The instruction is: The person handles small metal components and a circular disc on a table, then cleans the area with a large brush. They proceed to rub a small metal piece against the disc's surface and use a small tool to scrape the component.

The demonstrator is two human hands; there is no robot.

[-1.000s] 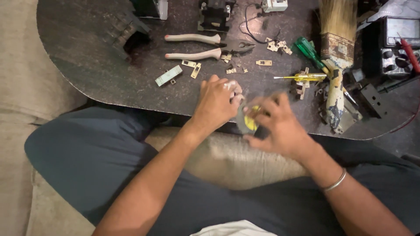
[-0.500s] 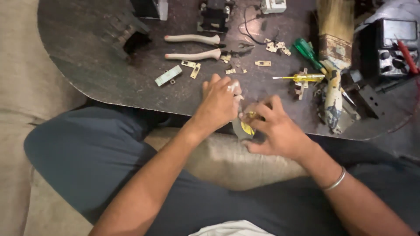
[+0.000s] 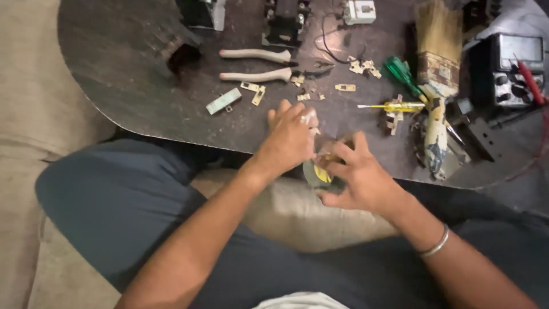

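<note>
We hold a small round roll of tape [image 3: 318,173] at the worktop's [image 3: 131,74] near edge, our right hand [image 3: 357,180] clamped around it from the right, our left hand [image 3: 290,140] pinching at its top.

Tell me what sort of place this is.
Probably a home repair spot for small electrical work: a dark worktable above the sitter's lap, strewn with pliers, a yellow-handled screwdriver, a meter and loose switch parts.
</note>
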